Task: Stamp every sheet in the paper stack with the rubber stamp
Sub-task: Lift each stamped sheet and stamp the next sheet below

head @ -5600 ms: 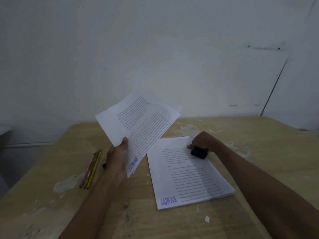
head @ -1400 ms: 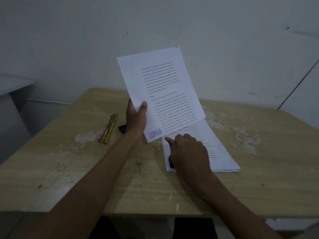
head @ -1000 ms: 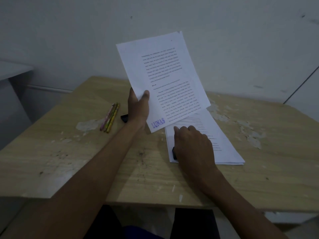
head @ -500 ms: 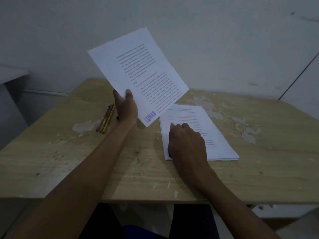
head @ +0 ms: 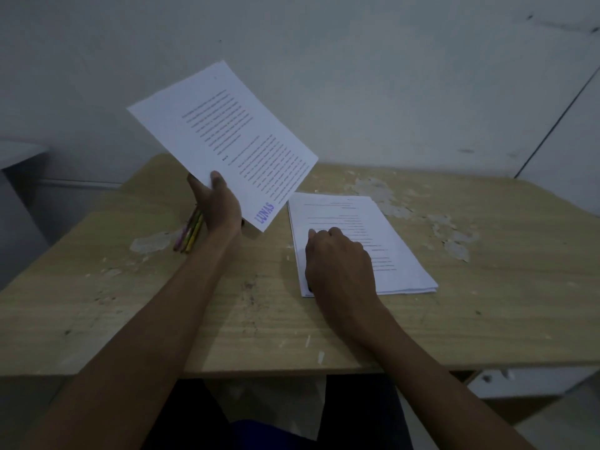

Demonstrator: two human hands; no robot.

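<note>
My left hand [head: 216, 203] grips several printed sheets [head: 224, 141] raised above the table's left side; a purple "LUNAS" stamp mark shows at the top sheet's lower corner. The paper stack [head: 383, 241] lies flat on the wooden table [head: 130, 303]. My right hand [head: 339, 267] sits over the stack's near left corner, fingers curled round the black rubber stamp [head: 309, 287], of which only a dark edge shows beneath the hand. The corner under the hand is hidden.
Several coloured pencils [head: 190, 233] lie on the table just left of my left hand. Patches of peeled surface mark the table at the back right. A grey wall stands close behind, and the table's near edge runs under my forearms.
My left hand has swung the held sheets further left and tilted them, uncovering the top of the stack. My right hand stays on the stamp at the stack's near left corner.
</note>
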